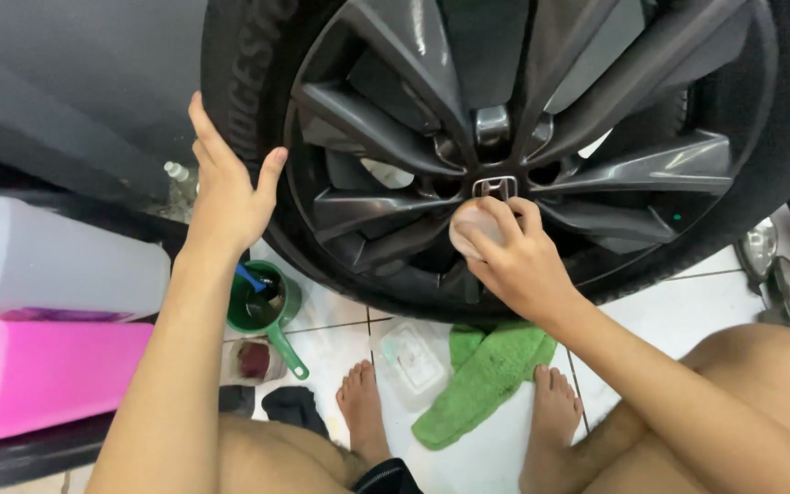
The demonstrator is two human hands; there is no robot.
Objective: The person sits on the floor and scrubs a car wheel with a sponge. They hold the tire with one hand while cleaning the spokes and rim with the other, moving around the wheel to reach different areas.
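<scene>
Where the person squats barefoot on white floor tiles, the items stand as follows. Left hand: fingers spread, palm laid flat against the black tyre at its left edge. Right hand: fingers curled around a small round pale applicator pad, pressing it to the dark grey alloy wheel just below the centre cap. Green dipper with long handle: on the floor under the tyre, just beside the left forearm, a blue-handled brush standing in it. Green cloth: crumpled on the tiles between the two bare feet, below the right hand. Clear plastic box: just left of the cloth. Large translucent jug above a pink container: at far left. Small spray bottle: behind the left hand.
</scene>
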